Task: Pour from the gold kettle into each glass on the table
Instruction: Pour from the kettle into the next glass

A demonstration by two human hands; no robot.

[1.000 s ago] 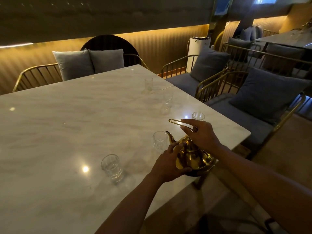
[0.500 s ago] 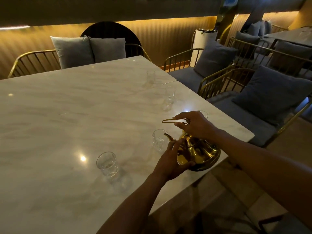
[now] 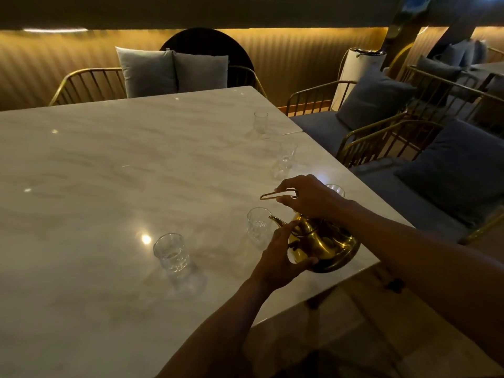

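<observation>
Head view: with right fingers point(image 3: 285, 184) pinching handle point(image 3: 268, 195), left fingers point(image 3: 287, 228) cupping gold kettle point(image 3: 326, 241), tip slowly, spout above glass point(image 3: 257, 226).

I have both bare arms in view.

Left forearm point(image 3: 218, 331): enters from the bottom edge and runs up and to the right.

Left hand point(image 3: 281, 257): back toward the camera. Fingers and thumb are curled round the near side of the gold kettle point(image 3: 324, 241), thumb low, fingers higher near the spout base.

Right forearm point(image 3: 436, 268): enters from the right edge and runs up and to the left.

Right hand point(image 3: 308, 199): back upward, above the left hand. Its fingertips pinch the wire handle point(image 3: 272, 194).

The hands are near each other and do not touch.
</observation>
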